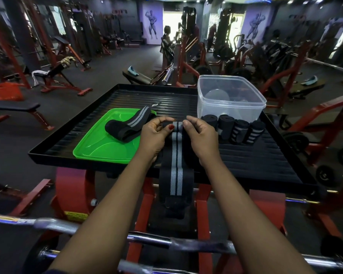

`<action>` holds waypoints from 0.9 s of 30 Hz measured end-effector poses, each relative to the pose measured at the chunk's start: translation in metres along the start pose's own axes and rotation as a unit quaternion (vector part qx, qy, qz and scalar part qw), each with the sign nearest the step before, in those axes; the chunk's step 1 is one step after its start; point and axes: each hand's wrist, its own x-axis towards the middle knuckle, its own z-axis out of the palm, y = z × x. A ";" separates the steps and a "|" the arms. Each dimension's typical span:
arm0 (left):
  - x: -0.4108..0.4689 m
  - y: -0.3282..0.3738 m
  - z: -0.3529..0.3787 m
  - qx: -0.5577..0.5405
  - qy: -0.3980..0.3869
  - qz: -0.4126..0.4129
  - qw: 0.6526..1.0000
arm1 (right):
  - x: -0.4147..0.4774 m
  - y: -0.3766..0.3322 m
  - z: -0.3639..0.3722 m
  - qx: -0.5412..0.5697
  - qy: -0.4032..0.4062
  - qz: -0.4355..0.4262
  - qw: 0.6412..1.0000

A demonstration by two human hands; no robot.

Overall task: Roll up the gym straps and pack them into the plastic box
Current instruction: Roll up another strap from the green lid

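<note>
Where draped over near rim of black ribbed tray, long black elastic strap with two grey stripes lies flat, tail hanging; far end is pinched by curled fingers of left hand and right hand, one at each edge.

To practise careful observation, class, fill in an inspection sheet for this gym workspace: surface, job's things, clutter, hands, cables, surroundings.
Surface: black ribbed tray on a red machine frame.
Job's things: four rolled straps in a row in front of the open clear plastic box; striped strap hanging over the tray's near edge; loose strap lying partly on the green lid.
Clutter: nothing seen.
Grippers: left hand and right hand both pinch the striped strap's far end.
Cables: nothing seen.
Surroundings: weight bench, barbell, a person far off.
</note>
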 end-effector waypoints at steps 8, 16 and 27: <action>0.001 -0.003 0.000 0.154 -0.074 0.018 0.985 | 0.001 0.000 -0.002 -0.140 -0.011 -0.012 0.990; 0.004 -0.005 -0.002 0.172 -0.040 0.062 0.982 | 0.004 0.003 -0.001 -0.164 -0.028 -0.004 0.986; -0.002 0.003 0.002 -0.029 -0.005 0.012 0.999 | 0.000 0.000 -0.001 -0.061 0.003 -0.007 0.998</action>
